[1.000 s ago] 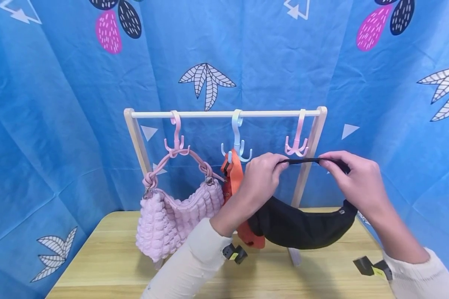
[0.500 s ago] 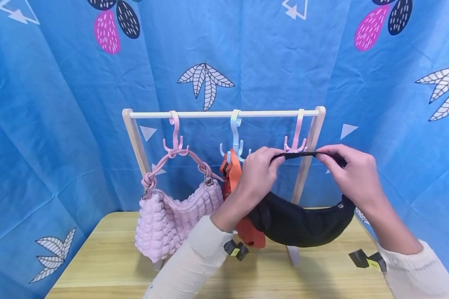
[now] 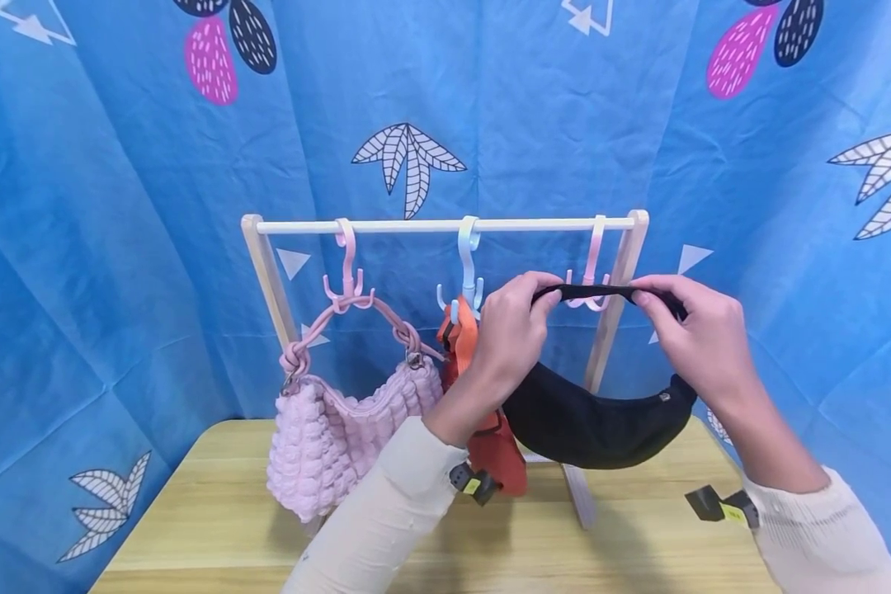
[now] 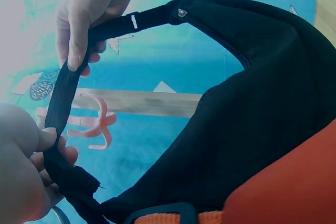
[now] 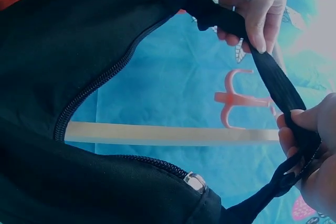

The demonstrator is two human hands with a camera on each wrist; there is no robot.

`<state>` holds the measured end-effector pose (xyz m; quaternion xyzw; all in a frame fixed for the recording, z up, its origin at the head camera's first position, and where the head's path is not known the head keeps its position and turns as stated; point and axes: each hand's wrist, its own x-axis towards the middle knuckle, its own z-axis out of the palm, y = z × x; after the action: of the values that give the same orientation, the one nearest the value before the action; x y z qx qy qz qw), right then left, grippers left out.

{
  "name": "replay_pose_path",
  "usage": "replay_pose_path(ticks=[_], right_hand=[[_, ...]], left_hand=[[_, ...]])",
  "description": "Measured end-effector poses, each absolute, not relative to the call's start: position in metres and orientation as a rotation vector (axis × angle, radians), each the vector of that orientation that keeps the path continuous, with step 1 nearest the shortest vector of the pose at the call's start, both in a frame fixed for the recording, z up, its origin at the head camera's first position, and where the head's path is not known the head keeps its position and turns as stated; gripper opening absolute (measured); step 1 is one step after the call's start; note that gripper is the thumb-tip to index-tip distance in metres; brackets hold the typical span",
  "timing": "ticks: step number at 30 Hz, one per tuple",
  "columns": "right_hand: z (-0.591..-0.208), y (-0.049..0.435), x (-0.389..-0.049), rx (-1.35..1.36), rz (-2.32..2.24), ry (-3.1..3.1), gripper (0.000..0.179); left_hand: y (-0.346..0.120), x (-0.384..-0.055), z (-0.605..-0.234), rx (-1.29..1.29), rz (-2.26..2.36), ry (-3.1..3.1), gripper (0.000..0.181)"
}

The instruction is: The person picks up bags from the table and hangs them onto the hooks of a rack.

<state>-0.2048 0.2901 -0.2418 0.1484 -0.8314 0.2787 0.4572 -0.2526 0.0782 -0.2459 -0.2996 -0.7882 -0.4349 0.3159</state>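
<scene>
My left hand (image 3: pixel 514 326) and my right hand (image 3: pixel 701 342) each pinch the strap (image 3: pixel 594 291) of a black waist bag (image 3: pixel 594 421), a short stretch pulled straight between them. Below the hands the bag sags in a curve, its zipper (image 5: pixel 100 85) visible in the right wrist view. Behind the strap in the head view is a pink multi-prong hook (image 3: pixel 592 256) at the right end of the rail; the strap overlaps its lower prongs. The left wrist view shows this pink hook (image 4: pixel 97 121) through the loop of bag and strap, apart from the fingers.
A wooden rack with a white rail (image 3: pixel 408 226) stands on a wood-grain table (image 3: pixel 215 495). A pale pink puffy bag (image 3: pixel 356 437) hangs from the left pink hook (image 3: pixel 349 272). An orange bag (image 3: pixel 497 462) hangs from the blue hook (image 3: pixel 468 256), partly behind my left arm.
Both hands have lifted the black waist bag and its strap, up from below the right hook's prongs to their height. The other bags stay in place.
</scene>
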Motion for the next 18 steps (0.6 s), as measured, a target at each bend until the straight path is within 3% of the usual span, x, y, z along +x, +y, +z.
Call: replay_pose_path(ticks=[18], right_hand=[[-0.245,0.290,-0.222,0.293,0.773,-2.016,0.022]], left_hand=[[0.079,-0.261,-0.226,-0.775,-0.941,-2.173,0.023]])
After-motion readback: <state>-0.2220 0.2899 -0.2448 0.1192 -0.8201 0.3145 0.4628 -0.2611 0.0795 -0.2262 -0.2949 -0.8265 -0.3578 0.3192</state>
